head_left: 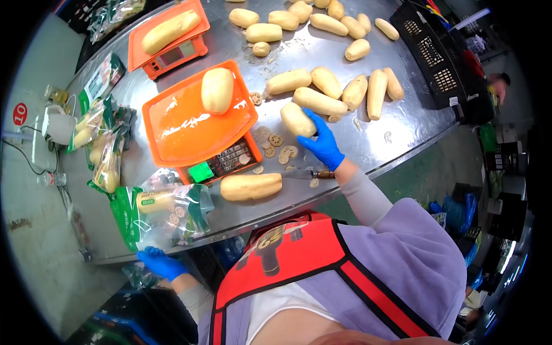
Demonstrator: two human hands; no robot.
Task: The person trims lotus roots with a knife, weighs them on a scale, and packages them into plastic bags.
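My right hand (pixel 324 140), in a blue glove, has thumb and fingers around one end of a peeled lotus root (pixel 297 120) on the metal table. Just below it lies a knife (pixel 307 173) with a wooden handle, its blade toward another lotus root (pixel 251 187). Thin lotus root slices (pixel 276 140) are scattered to the left. My left hand (pixel 162 263), also gloved, is at the table's near edge with curled fingers at the bottom corner of a clear and green plastic bag (pixel 195 210). Its fingertips are partly hidden, but seem closed on the bag's edge.
An orange scale (pixel 172 129) bears one lotus root (pixel 217 91); a second orange scale (pixel 198 43) stands behind it with another. Several lotus roots (pixel 321 101) lie across the table. Filled bags (pixel 106 167) line the left side. A black crate (pixel 431 57) is at right.
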